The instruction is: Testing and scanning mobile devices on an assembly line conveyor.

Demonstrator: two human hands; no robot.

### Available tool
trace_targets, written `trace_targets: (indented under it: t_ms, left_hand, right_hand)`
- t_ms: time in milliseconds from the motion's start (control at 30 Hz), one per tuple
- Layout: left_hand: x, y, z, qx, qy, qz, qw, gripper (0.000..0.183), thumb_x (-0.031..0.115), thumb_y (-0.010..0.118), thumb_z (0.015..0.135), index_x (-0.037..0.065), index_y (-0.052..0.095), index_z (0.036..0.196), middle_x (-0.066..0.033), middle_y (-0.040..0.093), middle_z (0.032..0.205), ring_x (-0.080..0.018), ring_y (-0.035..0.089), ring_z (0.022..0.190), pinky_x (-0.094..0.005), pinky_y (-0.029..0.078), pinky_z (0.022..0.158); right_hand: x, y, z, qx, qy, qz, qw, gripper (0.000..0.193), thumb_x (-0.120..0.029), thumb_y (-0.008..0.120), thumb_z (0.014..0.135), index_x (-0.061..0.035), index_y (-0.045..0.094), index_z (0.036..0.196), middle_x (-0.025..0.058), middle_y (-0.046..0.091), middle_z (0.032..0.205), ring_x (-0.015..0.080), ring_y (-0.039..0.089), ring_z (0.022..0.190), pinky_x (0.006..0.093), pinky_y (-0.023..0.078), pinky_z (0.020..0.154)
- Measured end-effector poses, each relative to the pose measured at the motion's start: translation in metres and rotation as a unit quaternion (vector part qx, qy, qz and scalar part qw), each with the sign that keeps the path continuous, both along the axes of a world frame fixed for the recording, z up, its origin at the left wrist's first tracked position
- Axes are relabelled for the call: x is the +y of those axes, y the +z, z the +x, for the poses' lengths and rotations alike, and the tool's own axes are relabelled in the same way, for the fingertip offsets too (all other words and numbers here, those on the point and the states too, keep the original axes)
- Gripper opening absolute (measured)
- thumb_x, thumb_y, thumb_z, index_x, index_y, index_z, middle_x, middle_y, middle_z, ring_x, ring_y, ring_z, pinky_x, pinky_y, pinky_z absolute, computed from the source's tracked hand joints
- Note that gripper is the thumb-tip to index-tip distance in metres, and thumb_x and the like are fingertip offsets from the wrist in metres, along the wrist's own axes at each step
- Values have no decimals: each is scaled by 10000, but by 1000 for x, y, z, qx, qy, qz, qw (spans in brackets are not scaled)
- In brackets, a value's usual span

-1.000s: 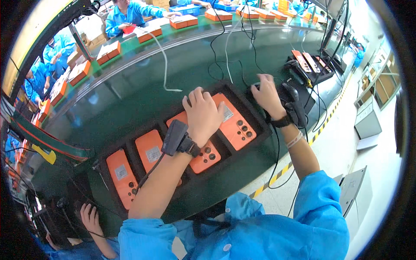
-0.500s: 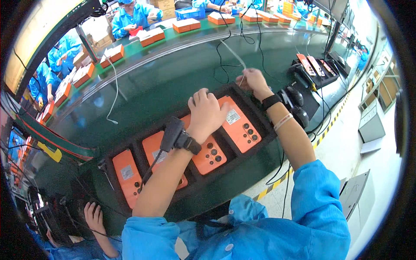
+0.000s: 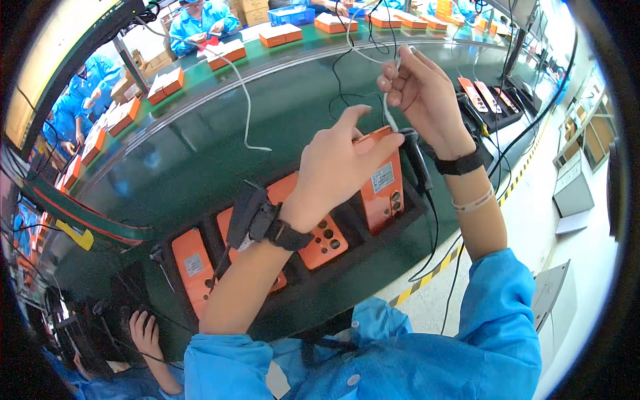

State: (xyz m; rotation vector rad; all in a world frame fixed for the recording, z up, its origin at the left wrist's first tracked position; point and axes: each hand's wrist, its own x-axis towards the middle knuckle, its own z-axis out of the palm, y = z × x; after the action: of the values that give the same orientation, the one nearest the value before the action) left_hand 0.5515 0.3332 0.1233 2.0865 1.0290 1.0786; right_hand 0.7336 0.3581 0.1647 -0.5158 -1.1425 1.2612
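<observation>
My left hand (image 3: pixel 331 175) grips the far end of an orange phone (image 3: pixel 385 190), thumb across its back. The phone is tilted up, with its camera end low in the right-hand slot of a black foam tray (image 3: pixel 357 243). A white cable (image 3: pixel 385 100) is pinched in my right hand (image 3: pixel 430 100), just beyond that raised end. Its plug (image 3: pixel 391 123) meets the phone's edge; whether it sits in the port I cannot tell. Three more orange phones lie camera side up in the tray: one at left (image 3: pixel 193 270), one partly under my wrist (image 3: pixel 225 223), one beside it (image 3: pixel 324 241).
Another white cable (image 3: pixel 248 113) hangs over the green bench (image 3: pixel 200 173). A black handheld device (image 3: pixel 418 163) stands right of the tray. Further right, a dark tray (image 3: pixel 503 117) holds more orange phones. Co-workers (image 3: pixel 200 27) sit behind orange boxes (image 3: pixel 227 57). Another person's hand (image 3: pixel 145 333) is at lower left.
The right-hand phone has been tipped up by my left hand, which moved right. My right hand rose with the white cable, bringing its plug to the phone. The other hanging cable swung right.
</observation>
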Motion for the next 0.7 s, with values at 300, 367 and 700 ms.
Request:
trace_targets:
  t_ms: [300,367,700]
  left_hand:
    - [-5,0,9,-2,4,69,998,305,290,613,898,22,636,1041,-185,634,726,-321,636,638,-353,472,586]
    - [-5,-2,12,-13,2,92,996,291,272,622,890,15,642,1026,-186,641,741,-319,642,648,-352,474,590]
    - [-9,-4,22,-34,-32,70,996,292,259,706,811,0,679,944,-183,643,734,-277,634,619,-329,482,600]
  right_hand:
    - [-39,4,-4,-388,-48,137,910,226,-166,595,940,25,604,1060,104,657,1053,117,615,907,257,506,734]
    - [-39,3,3,-399,-42,165,901,177,-109,659,880,42,665,971,84,678,1028,75,601,903,243,500,785]
    - [-50,4,16,-365,-61,60,927,159,-97,701,842,57,677,876,125,698,996,112,645,861,253,520,789]
